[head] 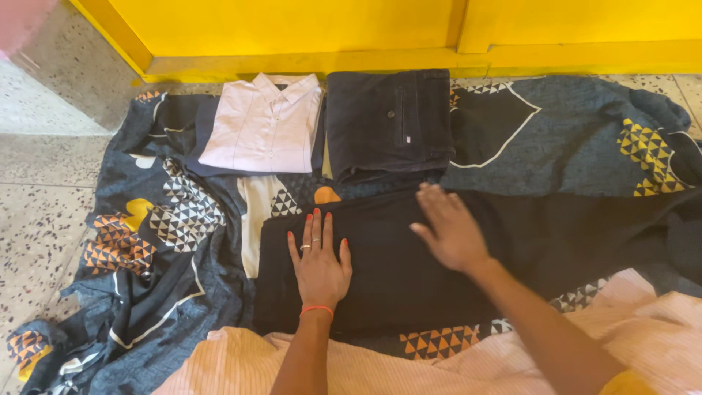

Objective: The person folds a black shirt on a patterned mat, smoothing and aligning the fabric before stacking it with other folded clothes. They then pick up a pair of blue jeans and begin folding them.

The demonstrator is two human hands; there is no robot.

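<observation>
head cam: both hands, left hand (319,265) & right hand (451,230), flat on black garment (395,281), prob. trousers.

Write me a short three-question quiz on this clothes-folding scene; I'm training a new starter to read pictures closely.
1. True or false: both hands lie flat on the black garment.
2. Which folded item lies nearer the yellow wall's left end? A) pale pink shirt B) dark trousers
3. What is worn on the left hand's wrist?

Key
1. True: the left hand and the right hand both press on it, palms down, fingers open.
2. A.
3. A thin orange-red band.
</observation>
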